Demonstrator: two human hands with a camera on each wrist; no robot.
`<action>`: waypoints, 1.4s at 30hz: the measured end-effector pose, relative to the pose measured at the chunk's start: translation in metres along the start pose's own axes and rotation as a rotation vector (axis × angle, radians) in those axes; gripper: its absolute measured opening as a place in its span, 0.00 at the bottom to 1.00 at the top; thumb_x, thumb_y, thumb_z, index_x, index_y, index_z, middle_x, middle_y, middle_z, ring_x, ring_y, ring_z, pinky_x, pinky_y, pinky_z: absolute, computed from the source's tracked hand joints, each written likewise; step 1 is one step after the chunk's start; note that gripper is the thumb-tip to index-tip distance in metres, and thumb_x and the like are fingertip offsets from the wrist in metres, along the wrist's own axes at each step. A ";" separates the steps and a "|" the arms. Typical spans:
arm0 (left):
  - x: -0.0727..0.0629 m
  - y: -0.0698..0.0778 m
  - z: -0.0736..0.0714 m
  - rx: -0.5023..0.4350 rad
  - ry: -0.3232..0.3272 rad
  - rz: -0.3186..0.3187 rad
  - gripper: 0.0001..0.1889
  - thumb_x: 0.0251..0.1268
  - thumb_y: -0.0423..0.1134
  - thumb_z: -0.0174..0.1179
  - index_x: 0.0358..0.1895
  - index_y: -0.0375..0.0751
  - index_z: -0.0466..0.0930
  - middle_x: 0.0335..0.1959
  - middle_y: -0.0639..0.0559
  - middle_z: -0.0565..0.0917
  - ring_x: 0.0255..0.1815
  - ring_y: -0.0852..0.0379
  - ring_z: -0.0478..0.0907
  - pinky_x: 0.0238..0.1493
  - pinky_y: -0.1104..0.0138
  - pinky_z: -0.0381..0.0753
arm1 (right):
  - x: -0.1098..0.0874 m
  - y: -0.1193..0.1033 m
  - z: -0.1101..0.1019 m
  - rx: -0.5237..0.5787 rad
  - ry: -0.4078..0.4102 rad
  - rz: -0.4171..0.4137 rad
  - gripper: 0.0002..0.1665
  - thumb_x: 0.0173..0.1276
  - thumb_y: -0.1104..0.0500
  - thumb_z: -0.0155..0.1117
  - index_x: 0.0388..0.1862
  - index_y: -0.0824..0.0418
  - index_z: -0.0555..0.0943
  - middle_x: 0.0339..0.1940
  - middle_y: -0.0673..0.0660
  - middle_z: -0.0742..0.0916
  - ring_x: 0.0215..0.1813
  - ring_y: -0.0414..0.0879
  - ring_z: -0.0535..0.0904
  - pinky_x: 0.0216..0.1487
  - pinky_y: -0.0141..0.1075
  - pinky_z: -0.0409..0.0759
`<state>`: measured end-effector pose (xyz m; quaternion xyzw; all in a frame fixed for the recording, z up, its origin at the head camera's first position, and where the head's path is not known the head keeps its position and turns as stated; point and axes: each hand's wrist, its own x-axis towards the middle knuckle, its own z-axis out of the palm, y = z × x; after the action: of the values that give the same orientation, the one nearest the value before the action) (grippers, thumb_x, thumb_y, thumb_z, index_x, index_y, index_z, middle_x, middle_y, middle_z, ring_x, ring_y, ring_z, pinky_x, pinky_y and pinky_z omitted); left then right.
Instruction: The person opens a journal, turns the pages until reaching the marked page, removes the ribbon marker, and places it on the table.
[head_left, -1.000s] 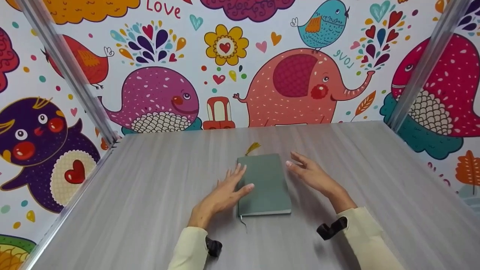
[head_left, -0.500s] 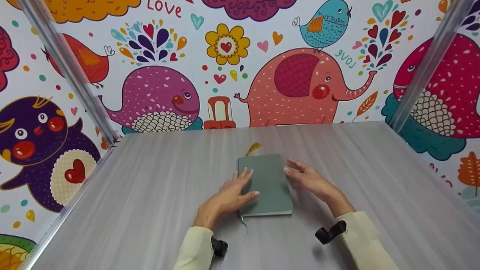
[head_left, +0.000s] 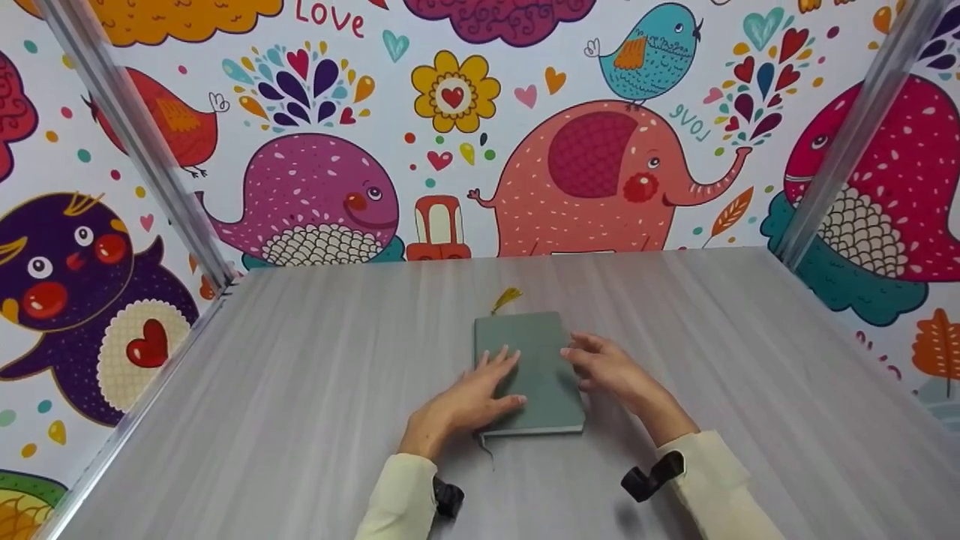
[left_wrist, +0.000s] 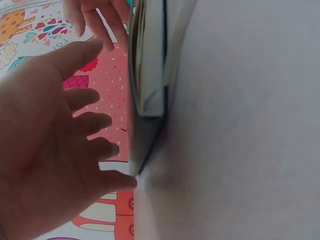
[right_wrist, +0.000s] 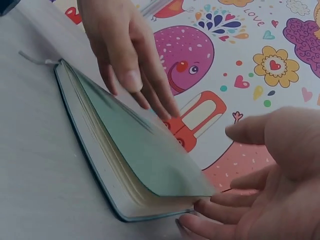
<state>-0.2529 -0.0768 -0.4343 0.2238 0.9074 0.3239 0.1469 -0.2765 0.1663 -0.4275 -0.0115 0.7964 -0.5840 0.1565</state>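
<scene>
A green hardcover notebook lies closed on the grey table. A yellow tassel sticks out beyond its far edge, and a thin ribbon trails from the near left corner. My left hand is spread over the left side of the cover, fingers relaxed. At the right edge is my right hand, loosely bent, with nothing gripped. In the right wrist view, fingertips sit right at the notebook's corner. The left wrist view has the page block edge-on, beside the left fingers.
Behind the table stands a wall printed with cartoon animals. Metal posts rise at the table's far corners. Each cream sleeve has a black wrist camera on it.
My left hand has slid right and nearer, further over the cover. The right hand has come in leftward and nearer, from beside the notebook to its right edge. The notebook stays put.
</scene>
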 end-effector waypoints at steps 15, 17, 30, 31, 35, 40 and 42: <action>0.009 0.010 0.009 0.079 -0.026 0.033 0.36 0.73 0.51 0.58 0.79 0.48 0.58 0.83 0.47 0.53 0.85 0.45 0.44 0.82 0.43 0.44 | 0.005 0.005 0.006 -0.035 0.068 0.027 0.33 0.76 0.54 0.57 0.73 0.71 0.67 0.73 0.71 0.73 0.72 0.61 0.72 0.64 0.48 0.80; 0.011 0.012 0.011 0.090 -0.026 0.033 0.35 0.73 0.51 0.57 0.79 0.48 0.58 0.83 0.47 0.54 0.85 0.45 0.44 0.81 0.42 0.43 | 0.006 0.005 0.006 -0.038 0.070 0.023 0.34 0.75 0.54 0.57 0.73 0.71 0.66 0.73 0.71 0.72 0.74 0.61 0.71 0.64 0.48 0.80; 0.016 0.019 0.015 0.146 -0.039 0.011 0.32 0.72 0.51 0.59 0.76 0.47 0.65 0.82 0.45 0.55 0.84 0.45 0.46 0.81 0.41 0.42 | 0.006 0.007 0.005 -0.002 0.106 0.044 0.30 0.74 0.55 0.58 0.70 0.70 0.71 0.70 0.70 0.76 0.71 0.59 0.74 0.62 0.44 0.82; 0.016 0.019 0.015 0.148 -0.038 0.012 0.32 0.72 0.51 0.59 0.76 0.47 0.65 0.82 0.45 0.56 0.84 0.44 0.46 0.81 0.41 0.42 | 0.006 0.007 0.006 -0.002 0.111 0.043 0.30 0.74 0.55 0.58 0.69 0.70 0.72 0.69 0.70 0.77 0.70 0.59 0.74 0.61 0.43 0.82; 0.015 0.018 0.016 0.146 -0.036 0.009 0.32 0.71 0.51 0.60 0.76 0.47 0.66 0.82 0.45 0.56 0.84 0.44 0.46 0.81 0.41 0.42 | 0.005 0.006 0.007 -0.015 0.136 0.040 0.29 0.74 0.56 0.58 0.69 0.69 0.72 0.68 0.68 0.78 0.68 0.56 0.76 0.58 0.41 0.83; 0.015 0.018 0.018 0.146 -0.030 0.012 0.32 0.71 0.50 0.60 0.75 0.47 0.66 0.82 0.45 0.56 0.84 0.43 0.47 0.81 0.41 0.42 | 0.004 0.005 0.009 -0.039 0.147 0.032 0.30 0.74 0.57 0.57 0.71 0.69 0.71 0.70 0.68 0.77 0.66 0.56 0.77 0.58 0.41 0.83; 0.016 0.018 0.018 0.147 -0.033 0.008 0.33 0.71 0.50 0.61 0.76 0.47 0.65 0.82 0.45 0.56 0.84 0.44 0.47 0.81 0.41 0.42 | 0.004 0.005 0.010 -0.055 0.149 0.024 0.30 0.74 0.57 0.57 0.71 0.69 0.71 0.70 0.68 0.77 0.66 0.56 0.78 0.57 0.41 0.83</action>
<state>-0.2532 -0.0471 -0.4377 0.2428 0.9253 0.2533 0.1439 -0.2764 0.1583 -0.4359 0.0370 0.8216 -0.5595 0.1034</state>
